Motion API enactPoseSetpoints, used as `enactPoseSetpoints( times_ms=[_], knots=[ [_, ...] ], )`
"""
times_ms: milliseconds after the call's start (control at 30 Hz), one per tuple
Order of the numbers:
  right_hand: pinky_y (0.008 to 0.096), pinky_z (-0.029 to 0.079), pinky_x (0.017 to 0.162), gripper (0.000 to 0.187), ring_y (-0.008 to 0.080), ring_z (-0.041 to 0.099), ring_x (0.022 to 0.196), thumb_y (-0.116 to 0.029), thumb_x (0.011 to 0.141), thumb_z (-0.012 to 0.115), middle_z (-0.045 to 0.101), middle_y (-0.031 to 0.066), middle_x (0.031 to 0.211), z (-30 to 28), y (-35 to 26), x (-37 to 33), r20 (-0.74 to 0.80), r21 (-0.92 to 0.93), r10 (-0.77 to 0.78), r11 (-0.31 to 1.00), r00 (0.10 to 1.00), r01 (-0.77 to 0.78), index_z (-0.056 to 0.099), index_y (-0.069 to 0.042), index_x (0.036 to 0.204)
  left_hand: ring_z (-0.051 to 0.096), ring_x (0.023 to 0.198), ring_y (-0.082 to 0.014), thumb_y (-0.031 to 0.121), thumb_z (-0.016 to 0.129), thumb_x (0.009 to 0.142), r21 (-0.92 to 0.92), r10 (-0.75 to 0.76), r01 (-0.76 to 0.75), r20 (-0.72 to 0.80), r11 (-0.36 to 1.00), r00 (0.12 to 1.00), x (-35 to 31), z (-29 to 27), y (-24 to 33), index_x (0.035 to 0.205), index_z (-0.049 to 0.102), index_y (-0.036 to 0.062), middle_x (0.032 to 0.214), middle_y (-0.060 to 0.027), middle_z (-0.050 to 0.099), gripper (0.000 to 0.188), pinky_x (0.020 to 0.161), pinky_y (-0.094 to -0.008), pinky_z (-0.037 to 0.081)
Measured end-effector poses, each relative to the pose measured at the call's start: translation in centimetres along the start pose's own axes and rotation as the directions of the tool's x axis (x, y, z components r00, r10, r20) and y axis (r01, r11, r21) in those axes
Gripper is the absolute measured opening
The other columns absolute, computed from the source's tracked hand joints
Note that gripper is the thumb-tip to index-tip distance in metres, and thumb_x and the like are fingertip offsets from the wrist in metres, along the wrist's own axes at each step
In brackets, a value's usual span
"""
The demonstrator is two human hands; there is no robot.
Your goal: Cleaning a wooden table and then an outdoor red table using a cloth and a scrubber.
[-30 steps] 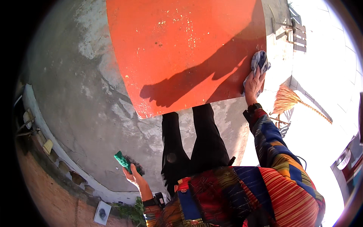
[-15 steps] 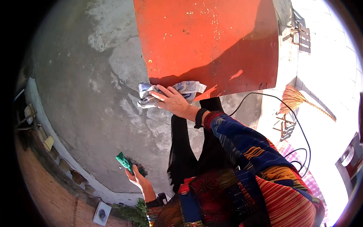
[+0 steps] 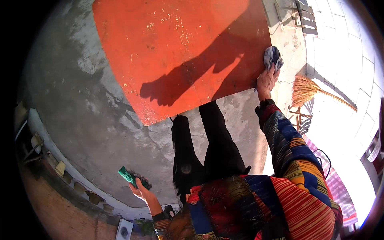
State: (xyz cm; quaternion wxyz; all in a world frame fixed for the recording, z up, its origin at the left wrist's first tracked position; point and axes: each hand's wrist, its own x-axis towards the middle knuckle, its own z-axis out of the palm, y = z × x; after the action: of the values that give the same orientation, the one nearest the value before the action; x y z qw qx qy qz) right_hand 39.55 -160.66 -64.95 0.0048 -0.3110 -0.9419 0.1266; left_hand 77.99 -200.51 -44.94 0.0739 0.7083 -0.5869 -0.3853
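An orange-red tabletop [image 3: 180,52], speckled with pale flecks, fills the upper middle, and shadows of an arm and hand fall across it. At its right edge my right hand [image 3: 267,82] is closed on a crumpled grey-and-white cloth [image 3: 273,58], pressed against the edge near the right corner. Low on the left, away from the table, my left hand [image 3: 143,194] grips a green scouring pad [image 3: 127,175] together with a dark wiry scrubber [image 3: 143,182].
Worn grey concrete floor [image 3: 100,140] surrounds the table. A straw broom [image 3: 306,91] lies to the right by a white tiled wall [image 3: 340,36], with a wooden chair [image 3: 307,18] at the upper right. A low white kerb [image 3: 76,170] curves along the left, and a black cable [image 3: 329,160] hangs lower right.
My right hand has carried the cloth from the table's near left corner to its right edge. The tabletop sits further left in view. My left hand keeps its hold, nearly unmoved.
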Motion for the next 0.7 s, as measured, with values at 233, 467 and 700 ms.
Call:
enactPoseSetpoints(
  times_ms=[233, 467, 700],
  knots=[
    [0.0415, 0.033, 0.099, 0.071, 0.0411, 0.040, 0.119, -0.031, 0.085, 0.049, 0.038, 0.0321, 0.130, 0.6, -1.0, -7.9, 0.224, 0.395, 0.461, 0.762, 0.859, -0.513, 0.016, 0.003, 0.138, 0.054, 0.072, -0.0160, 0.019, 0.059, 0.083, -0.077, 0.058, -0.052, 0.069, 0.996, 0.996, 0.6, -1.3, 0.1, 0.115, 0.052, 0.0022, 0.090, -0.0061, 0.056, 0.037, 0.062, -0.0318, 0.049],
    [0.0384, 0.045, 0.071, 0.050, 0.0226, 0.056, 0.082, -0.027, 0.089, 0.051, 0.056, 0.0157, 0.102, 3.4, -10.6, -34.1, 0.815, 0.521, 0.166, 0.211, 0.556, -0.827, 0.033, 0.005, 0.123, 0.054, 0.073, -0.0182, 0.018, 0.058, 0.083, -0.193, 0.093, -0.075, 0.083, 0.978, 0.992, 1.5, -3.7, -1.2, 0.114, 0.053, 0.0025, 0.091, -0.0069, 0.055, 0.035, 0.064, -0.0328, 0.049],
    [0.0301, 0.051, 0.066, 0.039, 0.0156, 0.059, 0.075, -0.028, 0.087, 0.060, 0.061, 0.0056, 0.088, -3.9, -10.2, -36.6, 0.777, 0.165, -0.552, 0.645, -0.305, -0.746, 0.050, -0.001, 0.113, 0.055, 0.090, -0.0227, 0.023, 0.059, 0.081, -0.023, 0.096, -0.094, 0.063, 0.995, 0.993, -0.1, -4.3, -0.6, 0.122, 0.049, 0.0003, 0.100, -0.0124, 0.054, 0.047, 0.074, -0.0346, 0.047]
  ],
)
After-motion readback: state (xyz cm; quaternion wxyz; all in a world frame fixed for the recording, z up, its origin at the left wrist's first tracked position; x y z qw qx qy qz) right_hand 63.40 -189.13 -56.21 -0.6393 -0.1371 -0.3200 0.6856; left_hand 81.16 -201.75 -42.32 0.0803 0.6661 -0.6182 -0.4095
